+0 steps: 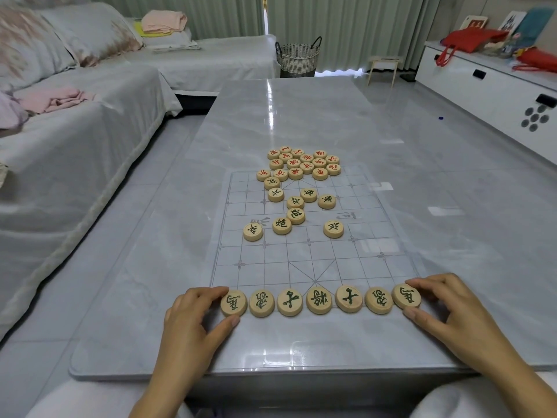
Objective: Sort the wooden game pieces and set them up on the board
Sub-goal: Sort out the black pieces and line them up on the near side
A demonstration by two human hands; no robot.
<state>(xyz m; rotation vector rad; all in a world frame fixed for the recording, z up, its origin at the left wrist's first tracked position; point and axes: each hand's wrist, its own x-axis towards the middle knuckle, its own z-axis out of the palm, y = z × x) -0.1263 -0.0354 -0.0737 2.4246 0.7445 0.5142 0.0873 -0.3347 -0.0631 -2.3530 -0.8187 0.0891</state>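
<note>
Both hands pinch the row's end discs: left hand [193, 315] on the left end piece [233, 303], right hand [443, 309] on the right end piece [406, 296]. Risk: squeezing inward on the slick glossy table [391, 131] could buckle the seven-piece row [319, 299]. Beyond, loose green pieces [297, 214] on the thin printed board [271, 260]; red pile [304, 162] at its far edge. Round, smooth wood.

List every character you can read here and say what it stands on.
"士", green: near-row piece.
"炮", green: left middle piece.
"車", green: upper middle piece.
"卒", green: right middle piece.
"相", red: far-cluster piece.
River lettering on the board: too faint to read.
Remaining pieces: turned or too small to read with certainty.
</note>
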